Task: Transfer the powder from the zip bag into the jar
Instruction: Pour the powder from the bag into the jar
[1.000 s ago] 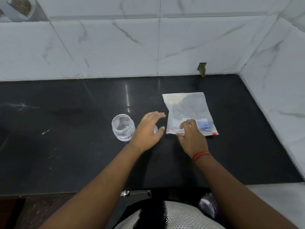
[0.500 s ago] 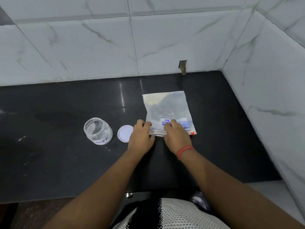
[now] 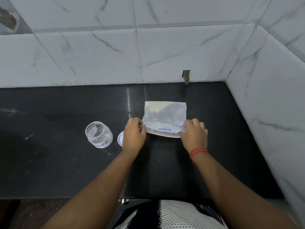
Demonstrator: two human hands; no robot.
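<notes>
Nearest the person, the left hand point(image 3: 134, 133) and the right hand point(image 3: 194, 135) each pinch one end of the mouth of the clear plastic zip bag point(image 3: 165, 116), the left at its left corner and the right at its right corner, with a red thread band point(image 3: 198, 152) on the right wrist. The bag mouth is raised off the black polished stone tabletop point(image 3: 66, 171) and bows toward the person; whether the seal is fully parted cannot be told. Left of the bag, partly hidden behind the left hand, lies a round white lid point(image 3: 120, 138), and further left of the bag stands the small clear plastic jar point(image 3: 99, 134), upright, uncapped, apparently empty, with a handwritten white label on its wall. The far end of the bag rests flat on the tabletop, and a pale powder clouds its upper left area. Beyond the bag rises the white marble-veined tile wall point(image 3: 165, 47). Risk assessment: if the mouth is pulled open abruptly, powder may puff out or spill onto the tabletop. The bag mouth looks much wider than the jar opening, so an unfunnelled pour would probably miss. The light jar may tip if the bag or a hand brushes it.
</notes>
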